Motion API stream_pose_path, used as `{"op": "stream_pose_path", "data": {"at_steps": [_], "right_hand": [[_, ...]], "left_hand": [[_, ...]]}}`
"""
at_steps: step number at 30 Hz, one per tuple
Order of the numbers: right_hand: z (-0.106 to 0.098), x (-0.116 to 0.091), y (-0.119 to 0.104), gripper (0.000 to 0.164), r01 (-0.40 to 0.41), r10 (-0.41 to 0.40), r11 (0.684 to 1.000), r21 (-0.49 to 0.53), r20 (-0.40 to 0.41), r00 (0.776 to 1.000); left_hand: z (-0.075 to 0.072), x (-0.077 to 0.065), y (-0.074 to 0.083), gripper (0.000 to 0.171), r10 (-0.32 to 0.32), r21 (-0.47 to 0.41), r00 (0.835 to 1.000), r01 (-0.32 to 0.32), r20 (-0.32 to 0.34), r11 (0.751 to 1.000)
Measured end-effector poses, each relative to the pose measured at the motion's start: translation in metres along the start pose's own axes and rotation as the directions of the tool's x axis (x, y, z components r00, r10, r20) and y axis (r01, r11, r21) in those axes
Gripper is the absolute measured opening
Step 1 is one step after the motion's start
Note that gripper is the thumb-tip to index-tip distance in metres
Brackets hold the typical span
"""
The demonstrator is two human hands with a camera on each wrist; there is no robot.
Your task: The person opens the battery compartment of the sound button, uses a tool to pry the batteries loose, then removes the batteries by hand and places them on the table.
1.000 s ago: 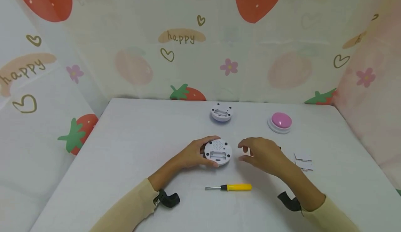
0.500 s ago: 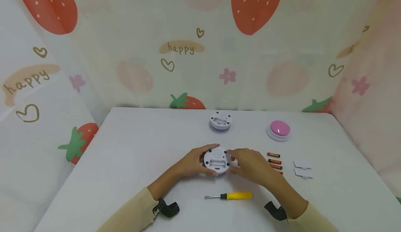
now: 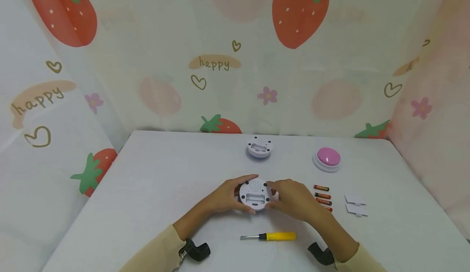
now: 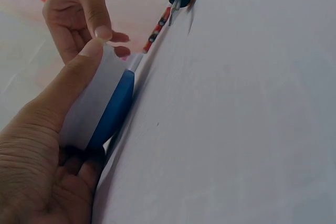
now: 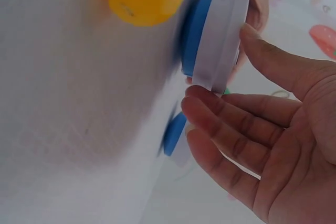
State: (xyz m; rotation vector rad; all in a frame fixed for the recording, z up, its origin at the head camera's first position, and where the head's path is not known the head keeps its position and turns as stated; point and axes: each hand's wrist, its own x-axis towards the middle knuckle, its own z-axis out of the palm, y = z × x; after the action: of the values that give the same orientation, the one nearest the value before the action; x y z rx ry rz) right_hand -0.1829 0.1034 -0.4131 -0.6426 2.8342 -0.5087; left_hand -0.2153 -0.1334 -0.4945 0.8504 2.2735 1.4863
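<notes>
A round white push button with a blue dome lies upside down, its underside facing up. That underside shows a speaker grille, dark screw holes and an uncovered, empty battery compartment. My left hand grips its left side, thumb in front and fingers behind. On the opposite side my right hand holds the rim between thumb and fingertips; the right wrist view shows the thumb on the upper edge. In front lies a screwdriver with a yellow handle, its tip pointing left.
Another overturned button with an uncovered compartment stands at the back, and a pink-domed button sits upright back right. Several red batteries lie in a column beside the right hand, left of two white battery covers.
My right hand has moved left onto the button's rim, uncovering the batteries. My left hand keeps its grip. The head view has tilted upward.
</notes>
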Motion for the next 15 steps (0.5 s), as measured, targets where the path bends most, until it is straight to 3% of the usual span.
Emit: {"op": "stream_pose_path", "data": {"at_steps": [9,15], "right_hand": [[0.0018,-0.0002,0.0059,0.064,-0.001,0.0,0.998,0.056,0.017,1.0],[-0.0019,0.0082,0.004,0.065,0.023,-0.025,0.998,0.057,0.023,0.999]], "left_hand": [[0.0039,-0.0005,-0.0006,0.099,-0.021,-0.023,1.0,0.021,0.005,1.0],[-0.0035,0.0013,-0.0014,0.095,-0.018,-0.028,1.0,0.018,-0.018,0.999]]}}
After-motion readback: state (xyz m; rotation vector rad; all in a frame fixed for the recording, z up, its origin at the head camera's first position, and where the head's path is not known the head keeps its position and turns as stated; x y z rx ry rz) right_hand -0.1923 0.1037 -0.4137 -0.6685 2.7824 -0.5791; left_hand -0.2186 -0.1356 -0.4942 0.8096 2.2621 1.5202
